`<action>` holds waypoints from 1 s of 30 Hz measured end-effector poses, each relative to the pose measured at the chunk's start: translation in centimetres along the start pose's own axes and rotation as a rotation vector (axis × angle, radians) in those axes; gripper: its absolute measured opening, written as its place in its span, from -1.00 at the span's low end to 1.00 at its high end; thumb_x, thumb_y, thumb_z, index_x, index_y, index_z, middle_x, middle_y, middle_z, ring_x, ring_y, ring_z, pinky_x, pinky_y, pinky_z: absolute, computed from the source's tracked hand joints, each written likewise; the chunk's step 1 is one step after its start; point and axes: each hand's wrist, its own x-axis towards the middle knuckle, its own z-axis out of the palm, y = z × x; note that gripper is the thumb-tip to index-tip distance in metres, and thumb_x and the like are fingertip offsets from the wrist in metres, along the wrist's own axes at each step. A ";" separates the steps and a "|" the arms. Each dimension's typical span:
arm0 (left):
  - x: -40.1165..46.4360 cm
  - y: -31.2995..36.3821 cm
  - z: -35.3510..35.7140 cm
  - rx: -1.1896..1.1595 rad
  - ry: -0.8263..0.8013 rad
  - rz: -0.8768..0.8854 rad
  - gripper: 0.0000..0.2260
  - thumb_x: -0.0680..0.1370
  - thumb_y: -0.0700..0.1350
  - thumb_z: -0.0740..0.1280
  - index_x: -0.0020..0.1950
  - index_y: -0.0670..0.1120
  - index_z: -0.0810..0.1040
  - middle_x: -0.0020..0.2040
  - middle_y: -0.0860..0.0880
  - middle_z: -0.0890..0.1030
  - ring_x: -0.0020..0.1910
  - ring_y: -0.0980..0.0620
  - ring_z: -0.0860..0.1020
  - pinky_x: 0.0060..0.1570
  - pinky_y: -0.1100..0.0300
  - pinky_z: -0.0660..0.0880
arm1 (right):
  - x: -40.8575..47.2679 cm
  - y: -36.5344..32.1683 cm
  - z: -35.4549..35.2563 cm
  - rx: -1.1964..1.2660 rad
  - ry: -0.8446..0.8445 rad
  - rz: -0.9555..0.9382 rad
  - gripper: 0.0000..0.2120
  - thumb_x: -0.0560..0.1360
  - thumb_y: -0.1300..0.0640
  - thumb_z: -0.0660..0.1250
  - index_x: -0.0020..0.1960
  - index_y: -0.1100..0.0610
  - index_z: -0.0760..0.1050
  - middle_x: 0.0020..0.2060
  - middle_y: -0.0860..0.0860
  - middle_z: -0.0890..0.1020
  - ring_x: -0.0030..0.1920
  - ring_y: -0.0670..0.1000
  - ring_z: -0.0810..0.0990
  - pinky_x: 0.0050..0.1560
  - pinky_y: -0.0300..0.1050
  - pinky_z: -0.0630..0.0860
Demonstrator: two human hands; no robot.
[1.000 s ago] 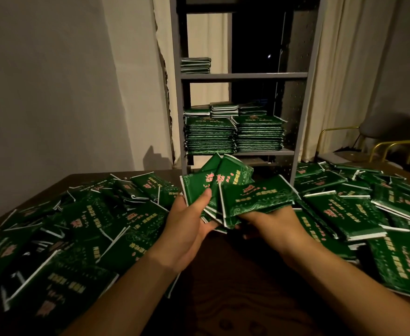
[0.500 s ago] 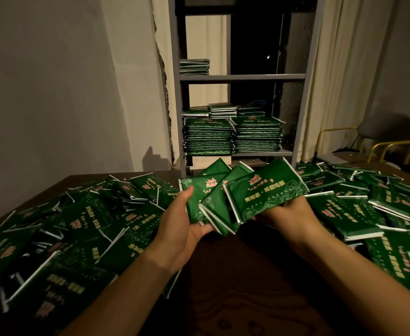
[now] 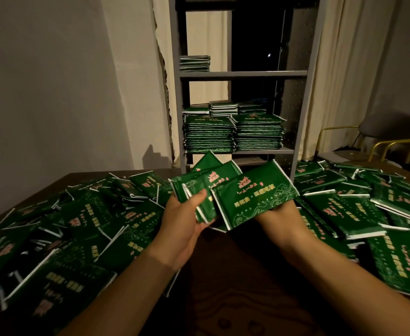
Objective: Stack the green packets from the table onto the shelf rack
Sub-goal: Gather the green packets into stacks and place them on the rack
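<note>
The left hand (image 3: pixel 184 220) pinches a fanned bunch of packets (image 3: pixel 206 187) while the right hand (image 3: pixel 278 215) grips one packet (image 3: pixel 255 197) from beneath, so loosely overlapped packets could slide past the thumb.

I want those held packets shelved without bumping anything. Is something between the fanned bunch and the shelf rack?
Nothing visible blocks the way. The fanned bunch, held by the left hand and right hand, sits just before the shelf rack. The lower shelf already carries two tall stacks; the upper shelf holds only a small stack.
</note>
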 end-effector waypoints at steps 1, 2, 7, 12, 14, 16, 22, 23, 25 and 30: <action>0.0 0.3 -0.2 -0.016 0.013 -0.013 -0.78 0.61 -0.25 0.32 0.26 -0.12 0.49 0.18 -0.13 0.66 0.14 -0.12 0.66 0.06 -0.10 0.63 | 0.0 -0.2 -0.2 -0.017 -0.018 -0.008 -0.73 0.49 0.36 0.42 -0.07 -0.03 0.55 -0.08 -0.18 0.64 -0.05 -0.20 0.57 -0.13 -0.30 0.45; 0.1 0.3 -0.5 -0.021 0.015 -0.026 -0.76 0.62 -0.23 0.30 0.28 -0.13 0.49 0.20 -0.15 0.65 0.16 -0.14 0.65 0.02 -0.08 0.64 | 0.1 -0.2 -0.4 -0.033 -0.035 -0.020 -0.72 0.50 0.37 0.40 -0.07 -0.02 0.55 -0.08 -0.18 0.64 -0.04 -0.20 0.57 -0.12 -0.30 0.45; -1.0 -0.4 0.7 0.133 -0.131 -0.028 -0.63 0.52 -0.19 0.47 0.30 -0.11 0.51 0.20 -0.11 0.68 0.13 -0.04 0.68 0.11 -0.07 0.62 | -0.5 -0.1 0.4 -0.125 -0.083 -0.173 -0.79 0.45 0.33 0.47 -0.09 0.04 0.60 -0.18 -0.14 0.70 -0.15 -0.23 0.65 -0.15 -0.37 0.55; -0.1 0.1 0.0 0.131 -0.002 0.057 -0.62 0.52 -0.35 0.40 0.31 -0.14 0.49 0.15 -0.15 0.69 0.09 -0.11 0.69 0.13 -0.10 0.61 | -0.4 -1.9 -1.3 -0.172 -0.398 -0.038 -0.57 0.34 0.31 0.56 0.15 0.10 0.55 -0.07 0.02 0.73 -0.15 -0.06 0.70 -0.15 -0.21 0.63; 0.1 0.6 -0.7 0.149 -0.007 0.024 -0.63 0.51 -0.29 0.41 0.30 -0.12 0.49 0.16 -0.15 0.68 0.09 -0.12 0.69 0.11 -0.07 0.62 | 0.0 -2.4 -2.7 -0.074 -0.390 -0.001 -0.35 0.29 0.22 0.56 0.32 0.02 0.41 0.10 0.01 0.67 -0.05 -0.10 0.70 -0.07 -0.29 0.60; -0.1 0.7 -0.8 0.163 -0.100 -0.032 -0.55 0.45 -0.19 0.48 0.32 -0.13 0.50 0.18 -0.17 0.67 0.13 -0.15 0.67 0.17 -0.10 0.58 | 0.2 -2.3 -3.2 0.077 -0.382 0.038 -0.30 0.29 0.25 0.51 0.36 -0.02 0.35 0.16 0.04 0.66 0.03 -0.06 0.70 -0.05 -0.27 0.62; -0.5 0.4 -0.7 0.470 -0.113 0.121 -0.35 0.36 -0.14 0.61 0.39 -0.01 0.43 0.23 -0.08 0.63 0.16 -0.04 0.65 0.13 0.02 0.61 | 0.5 -1.0 -2.9 -0.079 -0.349 -0.104 -0.52 0.39 0.44 0.47 0.25 0.14 0.54 0.06 0.02 0.72 0.09 -0.02 0.69 0.01 -0.24 0.61; -0.6 0.4 -0.9 0.462 -0.123 0.158 -0.45 0.43 -0.31 0.51 0.35 0.01 0.45 0.17 -0.07 0.64 0.09 0.00 0.67 0.02 0.10 0.64 | 0.5 -0.9 -3.0 -0.113 -0.351 -0.101 -0.52 0.37 0.44 0.48 0.24 0.15 0.54 0.04 0.02 0.72 0.09 -0.02 0.69 -0.01 -0.25 0.61; -0.7 0.5 -0.9 0.505 -0.125 0.193 -0.47 0.45 -0.46 0.35 0.31 0.00 0.46 0.15 -0.07 0.61 0.03 0.01 0.65 -0.12 0.15 0.65 | 0.3 -0.6 -2.9 -0.211 -0.386 -0.072 -0.43 0.33 0.43 0.52 0.27 0.11 0.50 0.03 0.01 0.71 0.08 -0.07 0.69 -0.04 -0.28 0.61; -0.7 -0.4 -0.7 0.599 -0.152 0.185 -0.51 0.42 -0.47 0.25 0.17 0.04 0.51 0.16 0.01 0.59 -0.04 -0.12 0.56 0.05 -0.27 0.56 | 0.1 -0.5 -2.3 -0.258 -0.291 -0.111 -0.12 0.32 0.35 0.57 0.48 -0.07 0.25 0.13 -0.02 0.55 0.04 -0.18 0.65 -0.06 -0.27 0.62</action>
